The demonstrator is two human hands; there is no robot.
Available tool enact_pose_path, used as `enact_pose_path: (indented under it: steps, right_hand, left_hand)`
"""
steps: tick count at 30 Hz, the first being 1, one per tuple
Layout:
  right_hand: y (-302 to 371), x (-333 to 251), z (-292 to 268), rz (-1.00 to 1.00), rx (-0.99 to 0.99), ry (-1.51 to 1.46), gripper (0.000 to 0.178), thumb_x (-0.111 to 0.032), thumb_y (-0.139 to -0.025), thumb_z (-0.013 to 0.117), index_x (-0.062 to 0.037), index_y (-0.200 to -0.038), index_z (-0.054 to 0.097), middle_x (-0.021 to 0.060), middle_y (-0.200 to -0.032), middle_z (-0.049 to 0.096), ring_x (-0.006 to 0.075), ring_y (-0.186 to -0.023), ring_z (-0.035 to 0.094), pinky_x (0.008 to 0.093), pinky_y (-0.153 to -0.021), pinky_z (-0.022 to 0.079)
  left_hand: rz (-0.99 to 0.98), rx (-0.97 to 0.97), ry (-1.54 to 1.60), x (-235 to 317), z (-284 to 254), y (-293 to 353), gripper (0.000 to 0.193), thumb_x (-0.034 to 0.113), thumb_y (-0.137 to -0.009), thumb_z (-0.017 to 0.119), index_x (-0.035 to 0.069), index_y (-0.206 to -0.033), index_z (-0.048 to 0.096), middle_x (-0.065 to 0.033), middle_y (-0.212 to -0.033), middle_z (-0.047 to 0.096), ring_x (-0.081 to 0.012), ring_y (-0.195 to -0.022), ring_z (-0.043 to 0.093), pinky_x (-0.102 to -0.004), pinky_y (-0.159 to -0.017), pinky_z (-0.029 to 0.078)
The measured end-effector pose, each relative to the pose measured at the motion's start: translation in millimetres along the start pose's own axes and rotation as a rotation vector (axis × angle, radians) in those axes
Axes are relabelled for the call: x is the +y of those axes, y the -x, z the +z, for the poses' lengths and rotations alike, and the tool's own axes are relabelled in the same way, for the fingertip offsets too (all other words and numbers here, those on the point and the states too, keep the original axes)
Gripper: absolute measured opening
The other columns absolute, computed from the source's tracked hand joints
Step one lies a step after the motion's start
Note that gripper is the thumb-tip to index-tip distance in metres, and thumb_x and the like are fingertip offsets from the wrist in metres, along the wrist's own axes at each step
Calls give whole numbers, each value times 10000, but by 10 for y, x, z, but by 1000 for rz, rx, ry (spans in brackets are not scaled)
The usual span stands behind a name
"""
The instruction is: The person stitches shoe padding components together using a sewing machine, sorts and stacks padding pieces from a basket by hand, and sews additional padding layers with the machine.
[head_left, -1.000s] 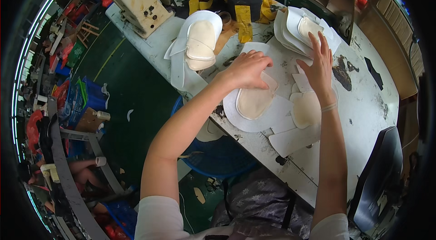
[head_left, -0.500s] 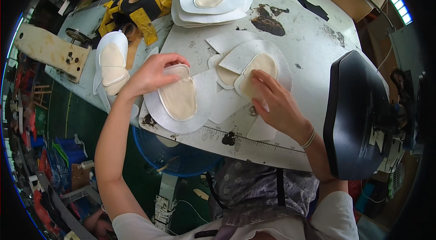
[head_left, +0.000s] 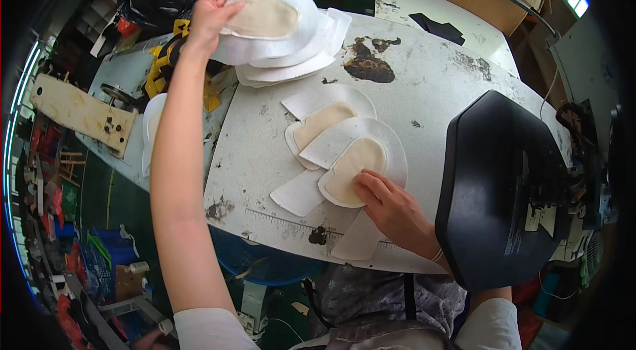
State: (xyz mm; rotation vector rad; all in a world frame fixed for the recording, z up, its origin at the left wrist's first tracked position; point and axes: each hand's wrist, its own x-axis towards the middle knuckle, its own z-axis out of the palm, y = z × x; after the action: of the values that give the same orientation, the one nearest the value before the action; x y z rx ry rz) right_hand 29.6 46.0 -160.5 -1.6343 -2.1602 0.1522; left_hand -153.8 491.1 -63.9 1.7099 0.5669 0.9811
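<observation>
My left hand (head_left: 211,19) is raised at the far left, its fingers and thumb closed on the edge of a white curved felt-like piece (head_left: 305,5) with a cream padded patch (head_left: 264,17). This piece lies over a stack of similar white pieces (head_left: 285,73). On the table, my right hand (head_left: 391,204) has its fingers bent together at the edge of another white curved piece (head_left: 387,141) with a cream patch (head_left: 356,163); its thumb is mostly hidden. A further piece with a cream patch (head_left: 326,123) lies partly under that one.
A black machine head (head_left: 497,184) stands at the right. Left are a cream metal arm (head_left: 83,108), yellow-and-black wrapping (head_left: 159,68) and a partly hidden white piece (head_left: 151,135). A blue basket (head_left: 265,264) sits below the table's front edge (head_left: 291,241).
My left hand has carried its patched piece from the near left of the table up to the far stack. My right hand and its piece have shifted nearer; the view has also moved.
</observation>
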Motion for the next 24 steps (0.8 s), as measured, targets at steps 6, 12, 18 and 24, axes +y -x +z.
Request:
enact_pose_path:
  steps: [6, 12, 18, 24]
  right_hand:
    - [311, 33, -774, -261, -60, 196, 414, -32, -882, 621, -41, -1295, 648, 91, -1399, 564, 230, -1195, 635, 359, -965, 559]
    - [639, -382, -975, -532, -123, -393, 363, -48, -897, 644, -72, -1252, 714, 62, -1332, 654, 164, -1086, 694, 302, -909, 613]
    - [872, -661, -1444, -846, 131, -265, 188, -26, -898, 628, -12, -1033, 758, 106, -1106, 736, 173, -928, 738, 278, -901, 627]
    - [1259, -486, -1991, -942, 213, 122, 155, -34, -873, 628, 29, -954, 745, 125, -1074, 738, 220, -949, 744, 310, -920, 627]
  left_hand:
    - [499, 205, -912, -186, 839, 607, 428, 63, -844, 761, 30, -1263, 680, -169, -1256, 689, -311, -1206, 640, -369, -1054, 489]
    - [415, -978, -175, 1034, 2024, 2425, 396, 164, -1042, 579, 19, -1410, 548, -150, -1190, 661, -303, -1117, 622, -398, -1012, 486]
    - [-539, -1483, 403, 1504, 2302, 2809, 479, 212, -1010, 653, 16, -1431, 538, -134, -1097, 704, -192, -1050, 648, -303, -925, 497]
    - [-366, -1133, 486, 1898, 2713, 2922, 225, 98, -825, 856, 43, -1016, 749, -47, -959, 743, -91, -934, 674, -263, -824, 529]
